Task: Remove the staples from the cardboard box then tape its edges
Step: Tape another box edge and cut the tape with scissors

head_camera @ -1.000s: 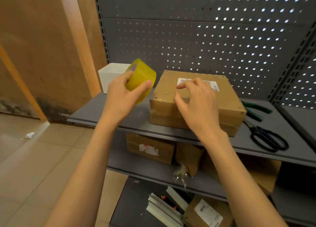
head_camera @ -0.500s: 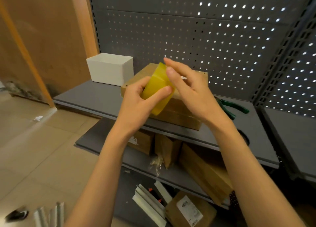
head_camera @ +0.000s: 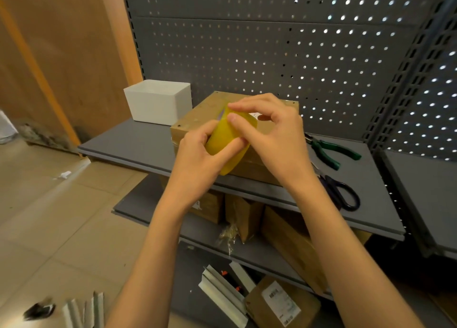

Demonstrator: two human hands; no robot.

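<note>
A brown cardboard box [head_camera: 197, 116] sits on the grey upper shelf [head_camera: 138, 142], mostly hidden behind my hands. In front of it my left hand [head_camera: 197, 154] grips a yellow roll of tape [head_camera: 222, 140] from below and the left. My right hand [head_camera: 272, 132] has its fingers curled over the roll's upper rim, with fingertips pressed on the tape surface. Both hands hover just above the box's front edge.
A white open bin [head_camera: 158, 102] stands left of the box. Green-handled pliers [head_camera: 331, 151] and dark scissors [head_camera: 343, 194] lie on the shelf to the right. Lower shelves hold more cardboard boxes [head_camera: 291, 243]. White strips [head_camera: 222, 293] lie at the bottom. A pegboard wall [head_camera: 272, 51] backs the shelf.
My right hand left the box top and came onto the tape roll. Both hands brought the roll together in front of the box, and the view shifted left.
</note>
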